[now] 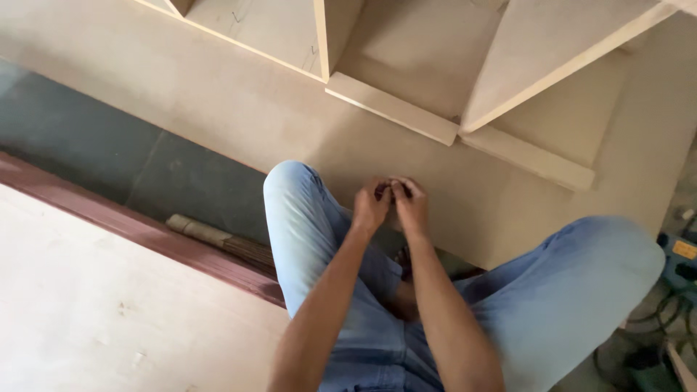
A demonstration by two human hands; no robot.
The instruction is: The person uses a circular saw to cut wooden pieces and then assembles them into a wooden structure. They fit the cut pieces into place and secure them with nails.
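Observation:
My left hand (pixel 371 205) and my right hand (pixel 411 205) meet in front of me, fingertips pinched together over something too small and blurred to make out. Both hands hover just above a large pale plywood sheet (pixel 239 116) lying on the floor. I am crouched, and my knees in light blue jeans (pixel 305 218) frame the hands on either side. Beyond the hands stands a plywood cabinet frame (pixel 392 109) with upright dividers and narrow base strips.
A maroon-edged board (pixel 109 290) lies at the lower left. A small broom (pixel 218 239) rests on the dark floor (pixel 80 156) between the boards. A blue power tool with cables (pixel 679 265) sits at the right edge.

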